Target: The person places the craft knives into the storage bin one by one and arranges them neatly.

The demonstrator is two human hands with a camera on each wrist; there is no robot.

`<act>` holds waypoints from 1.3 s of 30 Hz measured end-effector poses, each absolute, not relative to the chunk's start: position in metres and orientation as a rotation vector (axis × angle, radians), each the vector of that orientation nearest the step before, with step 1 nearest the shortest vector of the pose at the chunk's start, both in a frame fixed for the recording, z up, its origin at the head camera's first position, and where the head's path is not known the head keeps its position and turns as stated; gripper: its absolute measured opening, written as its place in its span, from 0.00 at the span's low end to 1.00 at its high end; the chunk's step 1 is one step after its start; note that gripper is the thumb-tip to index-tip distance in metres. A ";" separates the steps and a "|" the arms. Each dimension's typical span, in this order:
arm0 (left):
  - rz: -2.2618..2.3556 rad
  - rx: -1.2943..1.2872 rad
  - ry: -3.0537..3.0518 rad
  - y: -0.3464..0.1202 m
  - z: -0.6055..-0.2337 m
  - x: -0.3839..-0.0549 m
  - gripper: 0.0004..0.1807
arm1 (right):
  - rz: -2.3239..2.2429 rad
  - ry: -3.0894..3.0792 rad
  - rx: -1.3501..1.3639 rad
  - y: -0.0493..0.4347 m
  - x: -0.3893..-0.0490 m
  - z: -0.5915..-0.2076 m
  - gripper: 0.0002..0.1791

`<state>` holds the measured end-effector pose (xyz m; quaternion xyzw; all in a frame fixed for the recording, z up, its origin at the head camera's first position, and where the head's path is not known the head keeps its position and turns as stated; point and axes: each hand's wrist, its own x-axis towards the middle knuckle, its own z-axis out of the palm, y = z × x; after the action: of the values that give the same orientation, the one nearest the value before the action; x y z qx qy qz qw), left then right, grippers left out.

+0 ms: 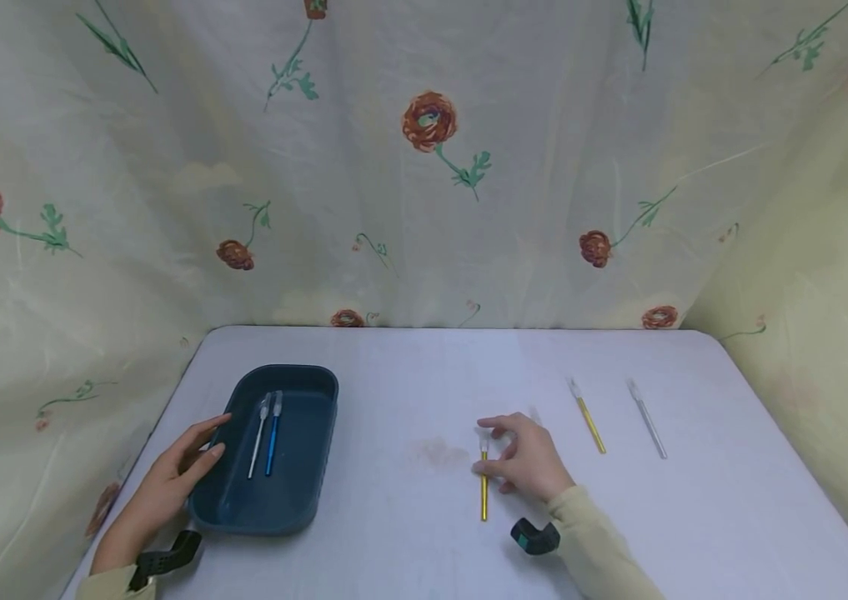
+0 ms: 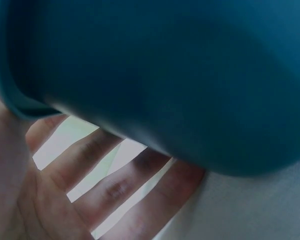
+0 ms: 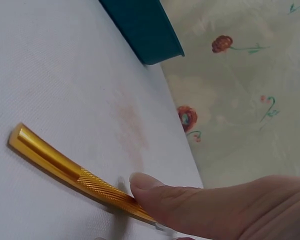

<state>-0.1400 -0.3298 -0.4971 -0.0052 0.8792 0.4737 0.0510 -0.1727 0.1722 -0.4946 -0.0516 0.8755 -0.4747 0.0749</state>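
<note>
A dark blue tray (image 1: 296, 518) stands at the left of the table. My left hand (image 1: 172, 479) rests against its left side, fingertips and thumb at the rim; in the left wrist view the spread fingers (image 2: 122, 192) touch the outer wall. Inside the tray lie a silver craft knife (image 1: 257, 442) and a blue craft knife (image 1: 272, 437), both with clear caps. My right hand (image 1: 532, 458) is over a yellow craft knife (image 1: 484, 500) lying on the table. Its thumb (image 3: 165, 197) touches or nearly touches the knurled grip, the index finger is apart from it near the cap, and other fingers are partly hidden.
To the right lie another yellow craft knife (image 1: 592, 425) and another silver craft knife (image 1: 649, 423). The white table (image 1: 408, 383) has a faint reddish stain near the middle. A flowered curtain (image 1: 514, 208) hangs behind and at the sides.
</note>
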 end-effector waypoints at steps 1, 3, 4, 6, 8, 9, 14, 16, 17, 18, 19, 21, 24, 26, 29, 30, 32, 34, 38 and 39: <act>1.442 -0.016 2.674 -0.330 -0.497 -0.140 0.33 | -1.419 2.630 -0.165 0.172 -0.173 -0.495 0.35; 1.442 -0.017 2.671 -0.330 -0.497 -0.140 0.33 | -1.401 2.638 -0.189 0.172 -0.174 -0.496 0.34; 1.442 -0.019 2.668 -0.330 -0.497 -0.140 0.33 | -1.393 2.643 -0.203 0.171 -0.174 -0.497 0.34; 1.442 -0.025 2.664 -0.330 -0.497 -0.140 0.33 | -1.366 2.654 -0.219 0.171 -0.176 -0.498 0.34; 1.442 -0.033 2.662 -0.330 -0.497 -0.140 0.33 | -1.338 2.667 -0.222 0.170 -0.177 -0.499 0.34; 1.443 -0.038 2.660 -0.330 -0.497 -0.140 0.33 | -1.328 2.673 -0.217 0.170 -0.177 -0.500 0.34; 1.438 -0.055 2.658 -0.329 -0.498 -0.141 0.34 | -1.299 2.690 -0.215 0.169 -0.178 -0.500 0.33; 1.437 -0.057 2.661 -0.329 -0.498 -0.141 0.34 | -1.296 2.690 -0.222 0.169 -0.178 -0.500 0.33; 1.435 -0.056 2.664 -0.328 -0.498 -0.141 0.34 | -1.291 2.694 -0.225 0.169 -0.178 -0.500 0.33; 1.432 -0.057 2.666 -0.328 -0.498 -0.141 0.34 | -1.286 2.696 -0.227 0.169 -0.178 -0.500 0.33; 1.432 -0.056 2.667 -0.328 -0.498 -0.141 0.34 | -1.282 2.698 -0.228 0.169 -0.178 -0.500 0.33; 1.427 -0.053 2.673 -0.328 -0.498 -0.141 0.34 | -1.266 2.704 -0.223 0.169 -0.179 -0.501 0.33; 1.425 -0.054 2.677 -0.328 -0.497 -0.140 0.33 | -1.264 2.703 -0.223 0.169 -0.179 -0.502 0.33; 1.426 -0.049 2.682 -0.328 -0.496 -0.139 0.33 | -1.274 2.696 -0.222 0.169 -0.179 -0.502 0.33; 1.428 -0.042 2.685 -0.328 -0.496 -0.139 0.33 | -1.284 2.681 -0.219 0.170 -0.179 -0.501 0.33; 1.431 -0.038 2.686 -0.328 -0.496 -0.139 0.33 | -1.285 2.676 -0.217 0.170 -0.179 -0.501 0.33; 1.435 -0.033 2.684 -0.328 -0.496 -0.139 0.33 | -1.287 2.668 -0.217 0.171 -0.179 -0.500 0.33; 1.440 -0.027 2.684 -0.328 -0.496 -0.139 0.33 | -1.291 2.659 -0.224 0.172 -0.179 -0.499 0.33; 1.448 -0.030 2.680 -0.327 -0.496 -0.139 0.33 | -1.308 2.636 -0.238 0.173 -0.180 -0.498 0.32; 1.449 -0.031 2.679 -0.327 -0.495 -0.139 0.33 | -1.311 2.629 -0.239 0.173 -0.180 -0.497 0.32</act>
<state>-0.1389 -0.3269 -0.4955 -0.0102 0.8785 0.4752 0.0475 -0.1798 0.1734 -0.4974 -0.0806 0.8878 -0.4426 0.0968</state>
